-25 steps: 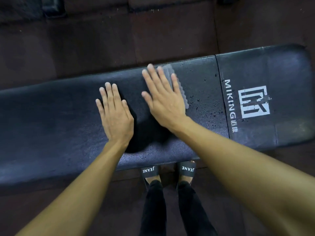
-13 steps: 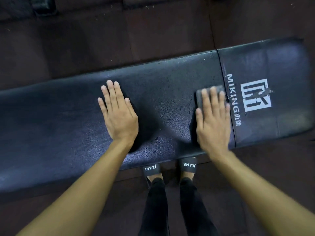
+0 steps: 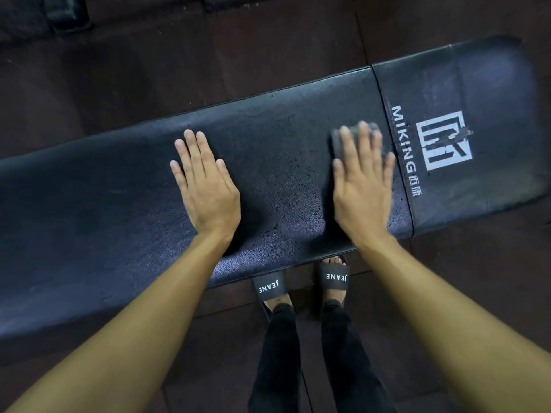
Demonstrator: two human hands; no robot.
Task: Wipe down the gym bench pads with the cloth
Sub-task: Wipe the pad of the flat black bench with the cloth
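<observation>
A long black bench pad (image 3: 89, 210) runs across the view, its surface speckled with droplets. A shorter pad (image 3: 492, 129) with a white MIKING logo adjoins it at the right. My left hand (image 3: 205, 186) lies flat with fingers spread on the long pad. My right hand (image 3: 362, 186), blurred by motion, presses flat on a grey cloth (image 3: 338, 141) near the seam between the pads. Most of the cloth is hidden under the fingers.
Dark rubber floor tiles (image 3: 268, 49) surround the bench. My feet in black slides (image 3: 271, 286) and black trousers stand right under the bench's near edge. Dark equipment (image 3: 68, 16) sits at the far top left.
My right hand slid the cloth from the pad's middle rightward to the seam, then a little further from me. My left hand stayed planted.
</observation>
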